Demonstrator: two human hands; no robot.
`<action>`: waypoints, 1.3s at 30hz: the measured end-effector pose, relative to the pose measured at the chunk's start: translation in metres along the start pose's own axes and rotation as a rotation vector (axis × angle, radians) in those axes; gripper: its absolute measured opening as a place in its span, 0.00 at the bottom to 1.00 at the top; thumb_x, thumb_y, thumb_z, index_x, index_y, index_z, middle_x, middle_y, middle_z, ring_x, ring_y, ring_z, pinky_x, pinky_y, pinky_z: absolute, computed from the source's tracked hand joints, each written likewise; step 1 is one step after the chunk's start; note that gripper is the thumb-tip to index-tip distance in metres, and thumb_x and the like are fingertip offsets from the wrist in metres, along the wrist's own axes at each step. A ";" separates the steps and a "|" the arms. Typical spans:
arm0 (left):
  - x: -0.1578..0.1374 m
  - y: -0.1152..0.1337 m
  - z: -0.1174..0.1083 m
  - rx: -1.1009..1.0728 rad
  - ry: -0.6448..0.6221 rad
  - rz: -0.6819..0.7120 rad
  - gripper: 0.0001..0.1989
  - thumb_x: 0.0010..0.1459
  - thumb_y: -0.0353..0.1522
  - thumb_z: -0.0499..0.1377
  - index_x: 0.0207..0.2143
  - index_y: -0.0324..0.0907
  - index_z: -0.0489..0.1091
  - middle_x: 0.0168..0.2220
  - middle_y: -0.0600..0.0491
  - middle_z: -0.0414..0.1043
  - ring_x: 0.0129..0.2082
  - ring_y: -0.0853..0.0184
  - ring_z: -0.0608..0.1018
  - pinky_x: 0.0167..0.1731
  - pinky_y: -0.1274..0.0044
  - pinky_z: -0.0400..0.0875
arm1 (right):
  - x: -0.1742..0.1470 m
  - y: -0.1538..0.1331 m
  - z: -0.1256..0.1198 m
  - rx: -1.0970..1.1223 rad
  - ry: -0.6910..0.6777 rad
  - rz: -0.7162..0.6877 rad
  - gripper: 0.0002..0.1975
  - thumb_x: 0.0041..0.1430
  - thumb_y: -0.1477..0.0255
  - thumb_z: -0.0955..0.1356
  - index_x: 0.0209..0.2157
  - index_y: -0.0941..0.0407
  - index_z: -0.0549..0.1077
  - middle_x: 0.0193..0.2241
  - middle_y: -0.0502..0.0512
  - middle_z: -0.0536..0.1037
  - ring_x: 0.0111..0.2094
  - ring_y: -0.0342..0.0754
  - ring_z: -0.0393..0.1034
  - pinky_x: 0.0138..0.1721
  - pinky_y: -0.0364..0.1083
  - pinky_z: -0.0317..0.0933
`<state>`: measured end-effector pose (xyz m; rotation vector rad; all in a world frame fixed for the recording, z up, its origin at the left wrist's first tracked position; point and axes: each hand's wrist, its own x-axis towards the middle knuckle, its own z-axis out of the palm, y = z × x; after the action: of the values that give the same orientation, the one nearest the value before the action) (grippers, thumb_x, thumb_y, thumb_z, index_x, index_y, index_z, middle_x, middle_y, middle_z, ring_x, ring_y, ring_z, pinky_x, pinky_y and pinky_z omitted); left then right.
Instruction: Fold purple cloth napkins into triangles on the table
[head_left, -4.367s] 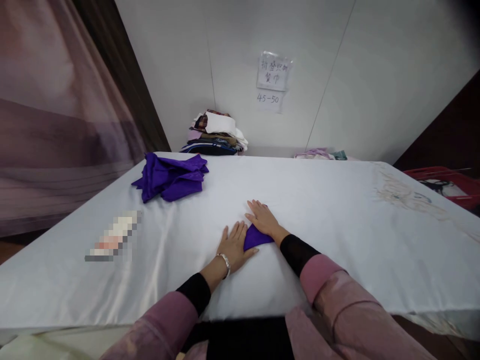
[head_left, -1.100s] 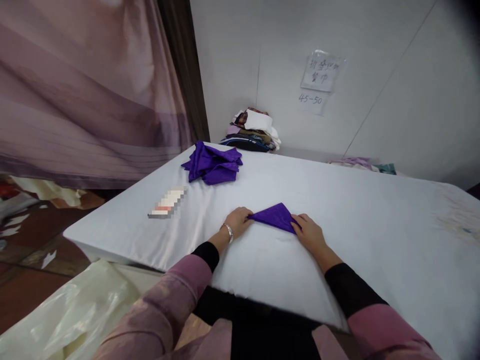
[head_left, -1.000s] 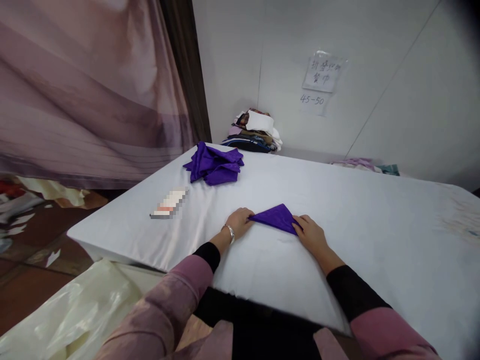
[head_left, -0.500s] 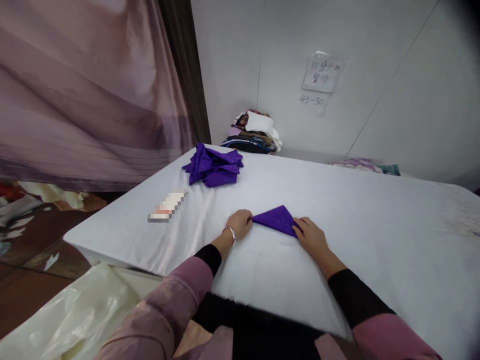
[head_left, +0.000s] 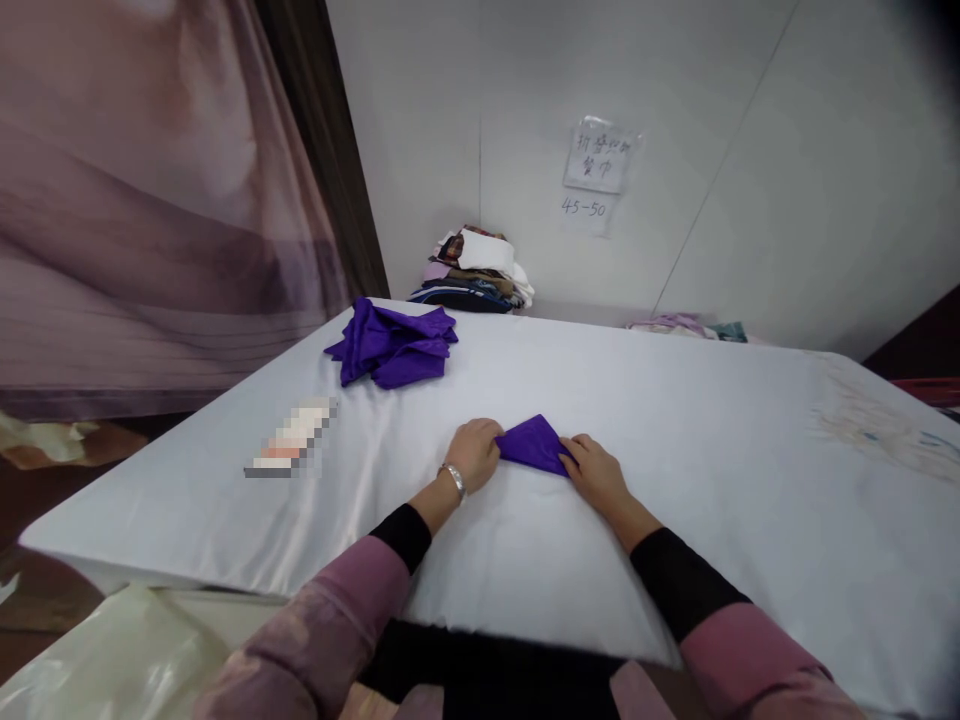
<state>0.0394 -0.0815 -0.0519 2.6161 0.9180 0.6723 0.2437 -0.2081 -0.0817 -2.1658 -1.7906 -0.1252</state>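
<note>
**A:** Item one?

**B:** One folded purple cloth (head_left: 531,444), roughly triangular in outline, peak pointing away from the person. It lies on the white-covered table (head_left: 735,490), near the front edge, between the two hands.

**A:** Condition of the hands?

**B:** Left hand (head_left: 474,455): fingers curled, gripping the cloth's left end, which they partly hide. Silver bracelet (head_left: 454,482) at the wrist. Right hand (head_left: 594,474): thumb and fingers closed on the right end. Both forearms in black cuffs (head_left: 405,536) and pink sleeves (head_left: 750,645).

**A:** Other purple goods?

**B:** One loose, crumpled purple heap (head_left: 394,345), at the table's far left corner, well apart from the hands. The number of pieces in it cannot be told.

**A:** Also on the table?

**B:** One flat oblong object (head_left: 291,440), left of the left hand and nearer the person than the heap. Its surface is blurred into squares; kind not legible.

**A:** Beyond the table?

**B:** One stack of folded fabrics (head_left: 476,270), mixed colours, a white piece near its top, against the pale wall (head_left: 675,90). Above and to the right, one handwritten sign (head_left: 598,157); just under it, a paper marked "45-50" (head_left: 585,210). Far left, one mauve curtain (head_left: 150,220).
</note>
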 end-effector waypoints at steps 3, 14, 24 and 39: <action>0.017 0.022 0.018 -0.020 -0.093 0.187 0.16 0.59 0.34 0.50 0.49 0.45 0.66 0.53 0.50 0.65 0.54 0.62 0.64 0.56 0.66 0.53 | 0.000 -0.002 -0.001 -0.007 -0.005 0.004 0.17 0.62 0.66 0.58 0.51 0.52 0.67 0.42 0.56 0.71 0.41 0.47 0.66 0.38 0.43 0.61; 0.034 0.012 0.065 0.129 -0.370 0.159 0.33 0.58 0.50 0.43 0.61 0.43 0.49 0.64 0.48 0.43 0.63 0.58 0.46 0.59 0.60 0.39 | -0.006 0.003 -0.003 -0.045 0.011 -0.014 0.18 0.62 0.66 0.60 0.51 0.55 0.66 0.49 0.59 0.70 0.46 0.52 0.63 0.46 0.50 0.58; 0.035 0.012 0.065 0.123 -0.371 0.167 0.31 0.58 0.48 0.45 0.61 0.46 0.49 0.64 0.49 0.43 0.63 0.57 0.47 0.58 0.58 0.37 | -0.038 0.033 0.000 0.204 0.082 0.170 0.22 0.59 0.64 0.62 0.54 0.55 0.63 0.54 0.60 0.67 0.55 0.52 0.59 0.53 0.54 0.54; 0.036 0.013 0.060 0.211 -0.415 0.196 0.31 0.56 0.38 0.50 0.61 0.46 0.48 0.65 0.49 0.41 0.63 0.55 0.45 0.58 0.56 0.37 | -0.025 -0.050 0.001 0.038 -0.064 -0.252 0.36 0.59 0.54 0.59 0.60 0.65 0.51 0.62 0.65 0.49 0.63 0.56 0.36 0.61 0.58 0.37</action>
<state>0.1016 -0.0748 -0.0852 2.8964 0.6412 0.0605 0.1898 -0.2230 -0.0793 -1.9308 -2.0784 -0.0801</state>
